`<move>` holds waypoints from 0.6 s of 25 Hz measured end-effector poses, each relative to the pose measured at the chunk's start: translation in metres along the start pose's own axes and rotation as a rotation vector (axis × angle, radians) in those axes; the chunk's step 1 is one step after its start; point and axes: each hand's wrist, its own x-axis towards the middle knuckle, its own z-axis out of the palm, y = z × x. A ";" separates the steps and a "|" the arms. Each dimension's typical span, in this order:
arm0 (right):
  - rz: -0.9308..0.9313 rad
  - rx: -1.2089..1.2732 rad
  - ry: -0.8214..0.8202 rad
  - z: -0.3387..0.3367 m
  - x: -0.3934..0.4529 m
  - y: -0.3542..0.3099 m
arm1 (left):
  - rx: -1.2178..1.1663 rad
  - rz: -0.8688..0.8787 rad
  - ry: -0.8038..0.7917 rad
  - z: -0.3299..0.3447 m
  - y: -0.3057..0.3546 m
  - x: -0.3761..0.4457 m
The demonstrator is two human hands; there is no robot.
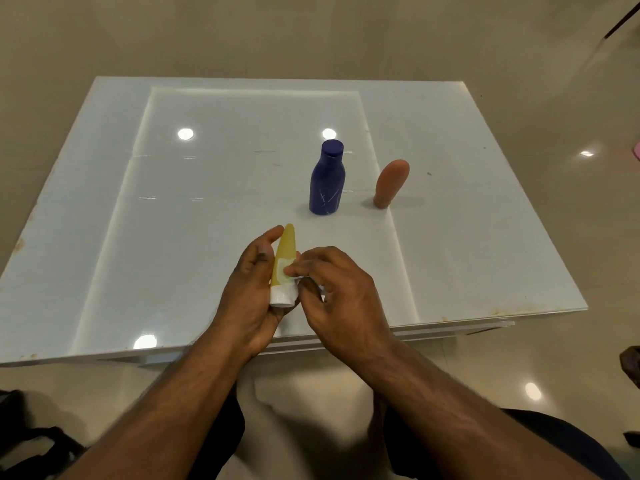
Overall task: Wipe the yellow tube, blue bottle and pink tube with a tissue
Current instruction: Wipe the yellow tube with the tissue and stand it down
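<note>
The yellow tube (284, 258) is held just above the near edge of the white table (485, 237), white cap end toward the person, tapered end pointing away. It is gripped by the left hand (249, 289), whose fingers are curled round the tube's left side and under the cap. A small piece of tissue (289, 271) is pinched by the right hand (332, 296) between thumb and curled fingers and is pressed against the lower body of the yellow tube, just above the cap.

The blue bottle (327, 178) is seen standing upright beyond the yellow tube, farther from the person and slightly to the right. The pink tube (391, 183) stands on its cap end to the right of the blue bottle, near it but apart. Neither is touched by a hand.

Judgement on progress: the first of three items is being wiped. Whether the whole surface of the yellow tube has been covered cannot be told. The blue bottle and pink tube appear to be left to do, so roughly the first third of the task is taken to be in hand.
</note>
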 end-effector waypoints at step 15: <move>0.098 -0.062 0.108 -0.019 0.021 0.021 | 0.017 -0.288 -0.175 0.009 0.001 -0.009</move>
